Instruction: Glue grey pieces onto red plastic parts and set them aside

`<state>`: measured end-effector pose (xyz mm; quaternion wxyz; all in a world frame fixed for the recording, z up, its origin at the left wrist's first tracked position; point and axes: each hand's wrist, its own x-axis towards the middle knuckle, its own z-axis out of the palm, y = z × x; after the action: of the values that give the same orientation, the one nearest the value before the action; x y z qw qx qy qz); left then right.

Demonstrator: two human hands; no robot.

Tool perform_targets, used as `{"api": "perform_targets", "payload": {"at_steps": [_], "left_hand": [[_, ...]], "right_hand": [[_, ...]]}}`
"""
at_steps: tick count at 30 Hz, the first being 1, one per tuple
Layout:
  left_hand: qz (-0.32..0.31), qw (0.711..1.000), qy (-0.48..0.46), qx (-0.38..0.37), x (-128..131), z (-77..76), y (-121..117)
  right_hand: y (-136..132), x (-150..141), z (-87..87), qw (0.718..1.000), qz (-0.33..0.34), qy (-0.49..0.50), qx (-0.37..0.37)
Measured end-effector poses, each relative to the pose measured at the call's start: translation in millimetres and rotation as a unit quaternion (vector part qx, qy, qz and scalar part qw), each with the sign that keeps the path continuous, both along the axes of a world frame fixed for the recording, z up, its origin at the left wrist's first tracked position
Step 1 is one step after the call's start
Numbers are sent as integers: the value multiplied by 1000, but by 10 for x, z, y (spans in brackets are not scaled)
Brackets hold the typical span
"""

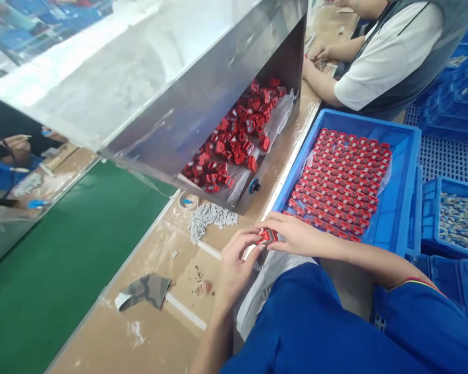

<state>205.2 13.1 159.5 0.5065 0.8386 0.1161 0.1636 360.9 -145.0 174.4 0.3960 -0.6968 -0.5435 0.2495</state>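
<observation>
A long tan-topped workbench [152,337] runs from near to far, with a green conveyor belt [74,259] along its left side. A large stainless-steel hopper [148,109] leans over the belt, open toward the right, and a heap of small red plastic parts [234,135] lies on a whitish plastic liner [237,176] inside it. A round blue knob [254,185] sits at the hopper's near corner. To the right of the bench stands a bright blue plastic crate [407,176], holding neat, tightly packed rows of similar red parts [339,182]. Further right, a second blue crate [456,184] holds a mass of small silvery-blue pieces [462,223]. At the far end, a co-worker in a white shirt and grey vest [390,62] has both hands [315,54] low over the bench.

Nearest the camera, the person in the blue shirt [315,327] holds one red part [268,237] just beside the crate's near corner. The left hand [237,265] pinches it with curled fingers, while the right hand [296,234] grips it from the other side with its fingers extended. On the bench, left of the hands, lie a pile of small grey pieces [210,218], a thin tape roll [189,200] and a crumpled camouflage-patterned scrap [144,291].
</observation>
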Motion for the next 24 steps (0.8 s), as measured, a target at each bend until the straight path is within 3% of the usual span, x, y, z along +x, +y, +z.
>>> {"api": "perform_targets", "payload": {"at_steps": [4,8,12,16,20,24], "left_hand": [[-22,999,13,28,313,-74,-32],[15,996,25,78,442,-187,107],[42,990,80,106,338,-369,296],[106,981,142,76,136,-557,322],[168,969,178,40,-10,-665,236],[212,955,208,11,-81,-695,206]], "right_hand": [[-63,323,-140,999,-12,-48,-12],[19,1163,-457,990,-116,-80,-17],[306,2380,-762,946,-300,-109,-60],[682,3402,-943,912,-387,-120,-69],[924,4086,-1122,883,-447,-122,-74],[964,4458,-1372,869,-475,-123,-67]]}}
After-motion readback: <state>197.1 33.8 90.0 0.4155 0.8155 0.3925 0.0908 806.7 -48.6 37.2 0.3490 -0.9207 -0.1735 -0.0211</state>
